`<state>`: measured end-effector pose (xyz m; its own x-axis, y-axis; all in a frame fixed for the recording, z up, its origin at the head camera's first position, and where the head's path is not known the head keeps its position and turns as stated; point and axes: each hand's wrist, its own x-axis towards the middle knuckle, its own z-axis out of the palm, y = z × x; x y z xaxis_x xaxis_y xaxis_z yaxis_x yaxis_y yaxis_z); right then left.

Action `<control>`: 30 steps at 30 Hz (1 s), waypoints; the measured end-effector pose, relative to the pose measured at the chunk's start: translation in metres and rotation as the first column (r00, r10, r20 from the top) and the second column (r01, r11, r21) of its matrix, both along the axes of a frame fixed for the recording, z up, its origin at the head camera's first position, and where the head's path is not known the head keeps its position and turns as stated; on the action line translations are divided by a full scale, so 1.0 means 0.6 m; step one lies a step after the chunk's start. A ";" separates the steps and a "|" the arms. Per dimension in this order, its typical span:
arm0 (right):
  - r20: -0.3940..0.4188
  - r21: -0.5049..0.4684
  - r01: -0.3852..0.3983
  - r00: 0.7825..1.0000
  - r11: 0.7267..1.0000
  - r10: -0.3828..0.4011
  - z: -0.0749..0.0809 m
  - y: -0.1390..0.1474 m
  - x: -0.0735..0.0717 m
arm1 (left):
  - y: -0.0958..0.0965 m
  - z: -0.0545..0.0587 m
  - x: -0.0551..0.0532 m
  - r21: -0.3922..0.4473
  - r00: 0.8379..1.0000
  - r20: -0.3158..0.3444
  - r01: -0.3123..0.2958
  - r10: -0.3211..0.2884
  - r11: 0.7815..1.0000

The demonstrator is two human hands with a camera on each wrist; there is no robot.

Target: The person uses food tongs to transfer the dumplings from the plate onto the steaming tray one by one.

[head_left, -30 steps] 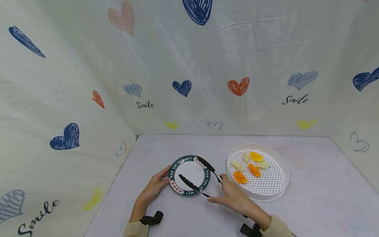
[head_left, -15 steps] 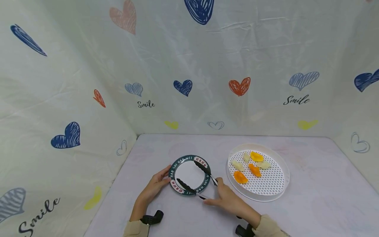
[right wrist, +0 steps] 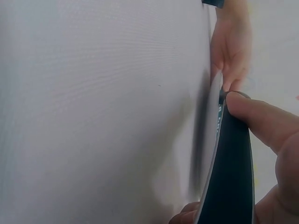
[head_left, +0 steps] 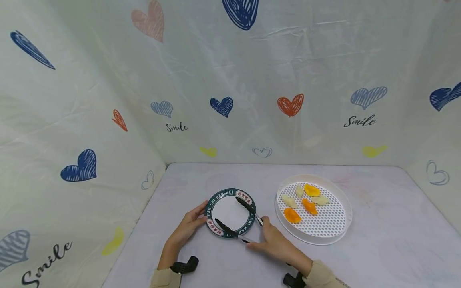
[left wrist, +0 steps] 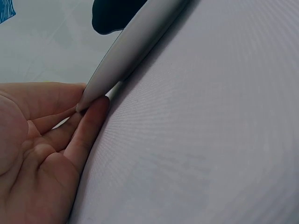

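Observation:
A round white plate with a dark green lettered rim lies on the table in the head view. My left hand holds its left edge. In the left wrist view, the fingers pinch the plate's edge, one of them beneath it. My right hand grips a pair of tongs with dark tips and pale metal arms. The tongs' arms are spread apart, both tips over the plate, with nothing between them. In the right wrist view, my thumb presses along one dark tong arm.
To the right stands a round white tray with a perforated base. Several orange slices and pale slices are spread on it. A curtain printed with hearts hangs behind the table.
My right hand has moved slightly left and nearer to me with the tongs, so their tips have shifted over the plate. My left hand stays at the plate's edge.

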<state>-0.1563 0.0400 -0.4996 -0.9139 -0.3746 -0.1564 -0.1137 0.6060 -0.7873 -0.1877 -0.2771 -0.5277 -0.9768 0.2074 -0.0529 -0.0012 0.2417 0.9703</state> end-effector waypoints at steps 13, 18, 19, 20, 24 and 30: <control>-0.016 0.003 0.026 1.000 1.000 -0.026 -0.008 -0.005 0.002 | 0.001 0.003 0.000 0.007 1.000 0.026 -0.018 0.018 1.000; -0.081 0.042 0.032 0.996 0.999 -0.028 -0.010 -0.007 0.003 | 0.002 0.005 0.000 -0.007 1.000 0.017 -0.022 0.022 1.000; -0.099 0.048 0.033 0.995 0.998 -0.028 -0.011 -0.008 0.004 | 0.002 0.005 0.000 -0.011 1.000 0.018 -0.023 0.023 1.000; -0.116 0.054 0.034 0.993 0.998 -0.028 -0.012 -0.009 0.005 | 0.002 0.004 0.000 -0.014 1.000 0.010 -0.020 0.020 1.000; -0.146 0.063 0.039 0.989 0.997 -0.029 -0.014 -0.010 0.008 | 0.003 0.005 0.000 -0.015 1.000 0.014 -0.020 0.020 1.000; -0.125 0.077 0.041 0.992 0.996 -0.032 -0.012 -0.012 0.009 | 0.003 0.004 0.000 -0.007 0.999 0.022 -0.027 0.027 1.000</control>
<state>-0.1511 0.0330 -0.5070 -0.9409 -0.3317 -0.0688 -0.1841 0.6712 -0.7180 -0.1875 -0.2755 -0.5251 -0.9806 0.1807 -0.0760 -0.0294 0.2481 0.9683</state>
